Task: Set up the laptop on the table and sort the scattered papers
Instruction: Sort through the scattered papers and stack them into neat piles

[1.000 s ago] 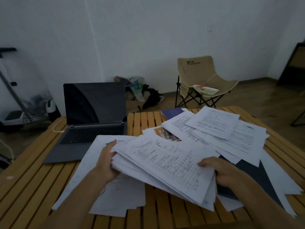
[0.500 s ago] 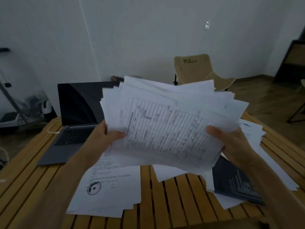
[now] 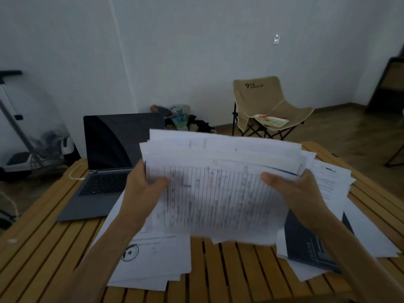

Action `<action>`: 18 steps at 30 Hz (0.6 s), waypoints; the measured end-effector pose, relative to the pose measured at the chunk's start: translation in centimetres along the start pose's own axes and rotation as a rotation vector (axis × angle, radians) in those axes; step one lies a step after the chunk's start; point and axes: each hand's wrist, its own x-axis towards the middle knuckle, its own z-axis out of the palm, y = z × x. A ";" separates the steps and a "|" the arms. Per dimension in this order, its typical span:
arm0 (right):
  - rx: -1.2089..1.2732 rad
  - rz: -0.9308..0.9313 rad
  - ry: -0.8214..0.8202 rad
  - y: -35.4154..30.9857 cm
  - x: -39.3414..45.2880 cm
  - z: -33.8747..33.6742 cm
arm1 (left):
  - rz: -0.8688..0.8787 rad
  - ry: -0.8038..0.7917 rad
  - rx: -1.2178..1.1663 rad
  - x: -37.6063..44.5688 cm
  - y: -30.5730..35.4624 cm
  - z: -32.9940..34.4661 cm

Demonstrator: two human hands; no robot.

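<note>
I have the stack of papers [image 3: 218, 189] up off the tabletop now, held nearly upright in front of me, where a second ago it still lay fanned flat over the middle of the slats. My left hand [image 3: 142, 189] is closed on the stack's left edge with the thumb across the top sheet, and my right hand [image 3: 293, 191] is clamped on the right edge the same way, thumb on the ruled table printed on the front page. The sheets are uneven: their top edges step out behind one another and the lower corners hang ragged, so I judge the bundle is gathered but not yet squared. The laptop [image 3: 109, 167] stands open with a dark screen at the far left corner of the wooden table [image 3: 43, 259], so that half of the job looks done. Lifting the bundle has bared more sheets: a stamped page [image 3: 153, 256] lies flat near the front edge below my left wrist, a dark booklet [image 3: 310, 241] sits under my right forearm, and loose printed pages [image 3: 332, 182] spread toward the right edge. To my mind the next need is to tap the stack level on the slats, then collect those leftovers.
</note>
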 end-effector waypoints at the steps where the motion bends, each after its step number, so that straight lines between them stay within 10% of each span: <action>1: 0.022 -0.022 0.016 -0.5 0.2 0.0 | 0.026 0.024 -0.017 0.2 0.2 0.1; 11: -0.064 0.132 -0.129 3.9 0.2 0.3 | -0.235 -0.204 -0.036 -0.2 -3.3 -0.1; 18: -0.058 0.032 -0.034 1.9 1.3 0.3 | -0.050 -0.006 -0.042 0.5 -0.4 1.2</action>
